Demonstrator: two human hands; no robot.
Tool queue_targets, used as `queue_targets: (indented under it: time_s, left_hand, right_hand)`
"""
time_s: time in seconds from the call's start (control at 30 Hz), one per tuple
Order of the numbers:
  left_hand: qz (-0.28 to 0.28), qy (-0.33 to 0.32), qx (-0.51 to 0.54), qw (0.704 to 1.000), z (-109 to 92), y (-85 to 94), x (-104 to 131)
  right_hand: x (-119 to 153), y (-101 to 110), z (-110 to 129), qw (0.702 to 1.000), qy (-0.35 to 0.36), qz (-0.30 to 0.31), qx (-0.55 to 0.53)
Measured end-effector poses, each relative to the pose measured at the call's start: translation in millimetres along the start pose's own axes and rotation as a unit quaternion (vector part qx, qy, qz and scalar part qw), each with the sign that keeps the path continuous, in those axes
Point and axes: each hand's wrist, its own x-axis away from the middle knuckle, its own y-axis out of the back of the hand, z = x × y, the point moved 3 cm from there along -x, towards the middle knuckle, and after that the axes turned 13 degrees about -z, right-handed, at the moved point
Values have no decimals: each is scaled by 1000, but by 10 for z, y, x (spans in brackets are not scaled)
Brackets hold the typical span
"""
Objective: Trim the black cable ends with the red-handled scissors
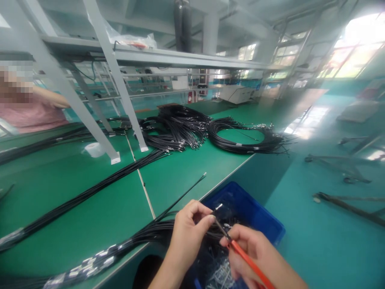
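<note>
My left hand (192,224) is closed, thumb and fingertips pinching the end of a black cable (215,210) that has a bright metal tip. My right hand (254,251) is wrapped around an orange-handled tool (251,263); its slim dark metal front reaches up to the left thumb, at the cable end. Whether the tool touches the cable I cannot tell. Beside the left wrist runs a bundle of black cables (153,230) with whitish bands, and one cable end sticks out over the table. Below both hands is a blue bin (261,216) holding many small silvery pieces (221,275).
On the green table (186,168) lie a long cable bundle (99,184), a heap of black cables (183,128) and a coiled bundle (237,148). White shelf posts (120,76) rise from the table. A white roll (94,149) is near them. Another person (36,108) is at far left.
</note>
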Motion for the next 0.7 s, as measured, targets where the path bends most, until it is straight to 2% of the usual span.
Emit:
queue_targets:
  time_s: [0.03, 0.1, 0.17, 0.2, 0.23, 0.33, 0.4, 0.47, 0.53, 0.6, 0.7]
  left_hand:
    - [13, -29, -39, 999, 4, -43, 24]
    - [91, -95, -116, 984, 1, -146, 56]
    - [157, -129, -179, 963, 12, -206, -9]
    - [139, -123, -214, 959, 28, -198, -109]
    - [98, -113, -242, 959, 46, -176, -246]
    - [-3, -78, -301, 950, 139, -150, -743]
    - [-27, -50, -330, 942, 223, -195, -1020]
    - [-19, -30, -346, 938, 271, -265, -1158]
    - [-2, -35, -342, 939, 239, -314, -1124]
    - [16, -56, -321, 945, 138, -315, -933]
    - [56, -91, -269, 957, -29, -229, -501]
  right_hand:
    - [1, 43, 18, 999, 35, -36, -11]
    - [8, 158, 73, 984, 104, -139, -38]
    - [20, 274, 126, 960, 137, -240, -48]
    - [26, 317, 150, 950, 141, -274, -49]
    - [31, 345, 173, 943, 143, -296, -51]
    - [46, 349, 230, 938, 147, -309, -63]
    - [49, 301, 249, 940, 148, -299, -79]
    - [34, 229, 260, 945, 151, -269, -108]
    - [-9, 147, 265, 952, 150, -228, -136]
    - [-69, 84, 270, 955, 150, -204, -154]
    - [-143, 53, 263, 940, 162, -243, -177]
